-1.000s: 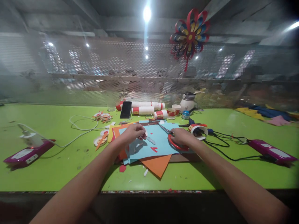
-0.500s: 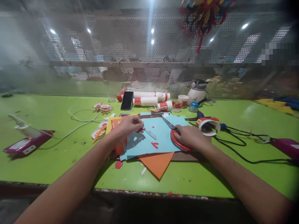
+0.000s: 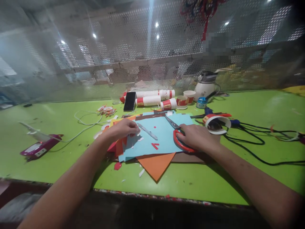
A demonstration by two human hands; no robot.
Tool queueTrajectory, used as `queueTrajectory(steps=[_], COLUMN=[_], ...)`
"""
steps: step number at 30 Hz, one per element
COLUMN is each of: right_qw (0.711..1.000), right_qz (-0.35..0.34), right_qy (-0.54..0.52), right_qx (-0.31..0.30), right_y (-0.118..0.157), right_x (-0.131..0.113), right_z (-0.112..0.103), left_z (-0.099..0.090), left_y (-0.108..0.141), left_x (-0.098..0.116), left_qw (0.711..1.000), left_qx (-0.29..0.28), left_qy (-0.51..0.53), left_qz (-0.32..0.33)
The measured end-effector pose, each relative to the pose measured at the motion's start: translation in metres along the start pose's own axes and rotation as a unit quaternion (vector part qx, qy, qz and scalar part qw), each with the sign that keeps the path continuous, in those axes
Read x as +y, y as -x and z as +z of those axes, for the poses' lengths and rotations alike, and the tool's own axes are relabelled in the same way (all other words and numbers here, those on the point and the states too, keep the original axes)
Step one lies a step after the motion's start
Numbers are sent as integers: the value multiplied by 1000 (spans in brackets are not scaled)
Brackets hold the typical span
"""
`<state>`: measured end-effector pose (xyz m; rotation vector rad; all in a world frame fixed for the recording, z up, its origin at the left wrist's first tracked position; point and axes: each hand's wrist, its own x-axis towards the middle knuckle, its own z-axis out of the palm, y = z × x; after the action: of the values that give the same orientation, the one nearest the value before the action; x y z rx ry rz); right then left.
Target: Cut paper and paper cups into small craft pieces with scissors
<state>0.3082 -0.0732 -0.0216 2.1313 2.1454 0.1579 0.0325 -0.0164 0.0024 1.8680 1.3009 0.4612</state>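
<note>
My right hand (image 3: 196, 136) is closed on the red handles of a pair of scissors (image 3: 178, 136), whose blades lie over light blue paper (image 3: 164, 128) and point away to the left. My left hand (image 3: 126, 128) hovers over the paper's left part, fingertips pinched together; whatever they hold, if anything, is too small to name. Just right of those fingertips a whitish pen (image 3: 147, 131) rests on the paper. Small red paper strips (image 3: 155, 146) lie below it, and tiny white scraps are near my left hand. An orange sheet (image 3: 156, 167) sticks out beneath the blue one.
Behind the paper are a phone (image 3: 130, 101), stacked paper cups (image 3: 149, 100), a blue-lidded jar (image 3: 201, 102) and a white kettle (image 3: 206, 86). A cut cup (image 3: 217, 124) and black cords are at the right. A purple glue gun (image 3: 41, 146) stands at the left with a white cable.
My left hand has drawn back to the left, away from the pen, which now shows whole. My right hand keeps its hold on the scissors. The view has tilted slightly.
</note>
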Motion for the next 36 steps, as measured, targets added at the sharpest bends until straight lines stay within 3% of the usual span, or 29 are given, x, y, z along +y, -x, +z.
queueTrajectory(steps=[6,14,21,26,28,32,36], right_qw=[1000,1000,1000,999,999,999,998], right_qz=[3,15,17,22,20,17,17], right_qy=[1,-1,-10,-24,-30,-39,-49], right_qx=[-7,-12,-23,-23,-22,-17,-21], right_y=[-3,-2,-2,-1,-1,0,1], right_x=[1,-1,-1,-1,-1,-1,0], right_z=[1,-1,-4,-5,-5,-5,-5], left_z=[-3,-3,-13,-6,3,26,39], left_y=[-2,-2,-5,1,5,9,7], left_x=[-5,-6,-9,6,15,28,30], left_qw=[995,995,991,968,969,956,944], left_qx=[-85,-53,99,228,203,50,-3], left_qy=[-45,-80,-72,-49,-65,-202,-252], left_qz=[-14,3,56,95,124,206,212])
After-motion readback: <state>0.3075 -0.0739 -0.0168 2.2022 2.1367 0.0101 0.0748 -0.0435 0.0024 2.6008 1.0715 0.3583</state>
